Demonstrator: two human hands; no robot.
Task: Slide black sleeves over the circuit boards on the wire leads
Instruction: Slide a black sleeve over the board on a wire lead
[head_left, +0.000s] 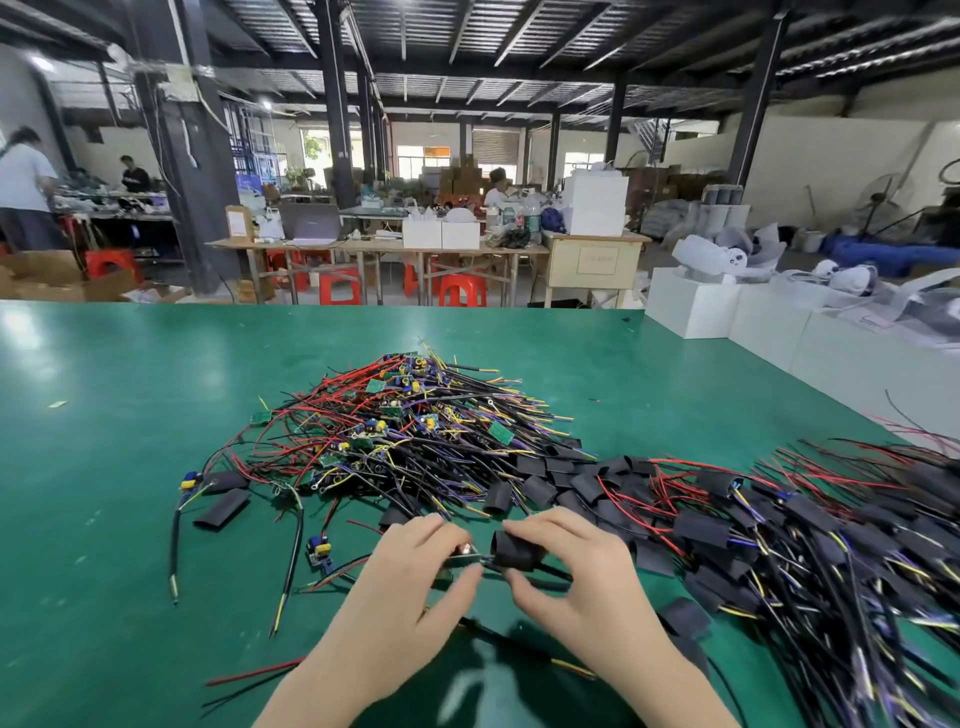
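My left hand (410, 587) pinches a small circuit board (464, 557) with wire leads, low in the middle of the view. My right hand (576, 577) grips a black sleeve (514, 551) just right of the board, its open mouth touching the board's end. A large heap of bare boards with red, black and yellow leads (410, 421) lies behind my hands. To the right spreads a pile of sleeved boards (810, 540). Loose empty sleeves (540, 480) lie between the two piles.
The green table (104, 467) runs wide to the left. A loose sleeve (222, 509) and a blue-part board (318, 551) lie left of my hands. White boxes (696, 306) stand off the table's right edge. Workbenches and people are far behind.
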